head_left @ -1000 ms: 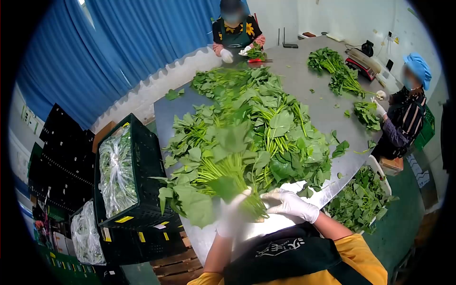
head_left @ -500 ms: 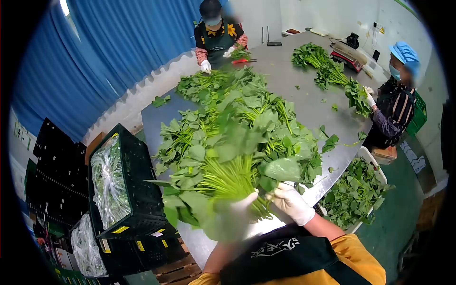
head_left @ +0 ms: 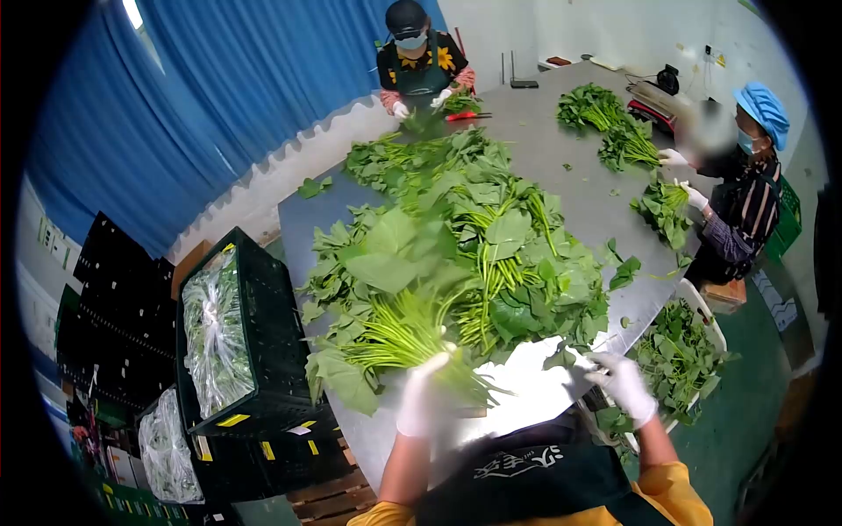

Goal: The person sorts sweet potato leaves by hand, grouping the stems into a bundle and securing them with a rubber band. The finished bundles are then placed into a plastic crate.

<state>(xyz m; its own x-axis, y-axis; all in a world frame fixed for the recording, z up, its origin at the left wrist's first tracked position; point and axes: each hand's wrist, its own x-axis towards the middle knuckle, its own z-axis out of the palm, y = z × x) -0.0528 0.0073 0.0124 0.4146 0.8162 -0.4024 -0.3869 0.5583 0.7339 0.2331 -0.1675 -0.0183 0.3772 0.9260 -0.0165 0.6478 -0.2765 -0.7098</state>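
Observation:
My left hand (head_left: 421, 399), in a white glove, is closed around the stems of a bunch of leafy greens (head_left: 395, 329). The bunch's leaves point up and away from me and are partly blurred. To the right, my white-gloved right hand (head_left: 627, 387) is over the near table edge, apart from the bunch. Its fingers reach left and look spread, though slightly blurred. A small leaf (head_left: 559, 357) shows just left of its fingertips. Beyond both hands, a large heap of the same greens (head_left: 500, 237) covers the middle of the metal table (head_left: 561, 162).
A white basket (head_left: 721, 337) of greens stands at the table's right edge. Dark crates (head_left: 285, 333) with plastic-wrapped greens are stacked on the left. A co-worker (head_left: 425, 66) stands at the far side, another (head_left: 745, 193) at the right, both handling greens. A scale (head_left: 651, 114) sits farther back.
My right hand has moved right, away from the bunch's stems. My left hand still grips the bunch, now slightly lower and farther left. The right co-worker's hands have moved apart.

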